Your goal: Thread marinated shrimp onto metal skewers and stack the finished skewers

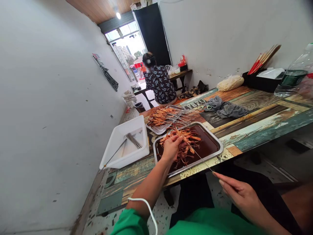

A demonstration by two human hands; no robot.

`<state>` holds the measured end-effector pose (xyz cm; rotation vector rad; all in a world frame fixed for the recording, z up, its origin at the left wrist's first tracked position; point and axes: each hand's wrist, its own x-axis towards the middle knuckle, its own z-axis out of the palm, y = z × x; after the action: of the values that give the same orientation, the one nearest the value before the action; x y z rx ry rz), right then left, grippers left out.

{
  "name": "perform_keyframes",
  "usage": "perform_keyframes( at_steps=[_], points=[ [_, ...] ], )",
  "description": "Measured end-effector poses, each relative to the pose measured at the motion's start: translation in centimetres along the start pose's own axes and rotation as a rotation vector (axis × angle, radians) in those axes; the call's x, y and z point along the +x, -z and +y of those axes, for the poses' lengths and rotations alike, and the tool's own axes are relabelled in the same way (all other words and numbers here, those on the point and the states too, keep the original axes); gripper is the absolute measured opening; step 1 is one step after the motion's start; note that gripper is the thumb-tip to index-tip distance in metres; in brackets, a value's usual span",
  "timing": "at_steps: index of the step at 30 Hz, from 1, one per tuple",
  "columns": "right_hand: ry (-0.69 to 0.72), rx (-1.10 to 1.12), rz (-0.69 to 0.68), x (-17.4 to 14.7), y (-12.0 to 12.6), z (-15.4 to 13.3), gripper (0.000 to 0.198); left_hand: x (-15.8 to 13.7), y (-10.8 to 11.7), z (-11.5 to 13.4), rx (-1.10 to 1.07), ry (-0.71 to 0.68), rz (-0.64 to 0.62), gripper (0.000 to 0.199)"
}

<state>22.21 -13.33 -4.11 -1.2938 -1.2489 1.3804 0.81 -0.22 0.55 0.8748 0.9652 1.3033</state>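
Left hand point(172, 145) pinches food point(192, 135) at the skewer's point(201, 158) far end, right hand point(238, 192) grips the near one! Below: sauce tray point(212, 134), more food. From it, eleven o'clock, steel tray point(158, 132), loaded skewers point(160, 116); nine, bin point(137, 156), bare skewers point(134, 140); two, bottle point(293, 78), label unreadable.

The skewer point(201, 158) and tray point(212, 134) look like shiny metal, the tub point(137, 156) smooth plastic, the rag point(232, 110) rough cloth.
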Motion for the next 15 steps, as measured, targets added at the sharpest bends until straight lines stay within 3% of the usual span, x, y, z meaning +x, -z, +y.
perform_keyframes(
  at_steps=[3, 8, 12, 15],
  points=[
    [0.249, -0.253, 0.042, 0.1, 0.6, 0.7, 0.031, 0.0, 0.0, 0.0, -0.012, 0.027, 0.009, 0.03],
    [0.378, -0.406, 0.041, 0.2, 1.0, 1.6, 0.033, -0.1, 0.0, -0.3, -0.008, 0.023, -0.02, 0.029],
    [0.336, -0.317, 0.044, 0.7, 0.9, 1.7, 0.032, 0.0, 0.1, -0.4, 0.002, 0.045, -0.021, 0.03],
    [0.1, -0.113, 0.01, 1.1, 0.6, 1.4, 0.033, 0.1, 0.2, -0.3, -0.008, 0.054, -0.028, 0.031]
  ],
)
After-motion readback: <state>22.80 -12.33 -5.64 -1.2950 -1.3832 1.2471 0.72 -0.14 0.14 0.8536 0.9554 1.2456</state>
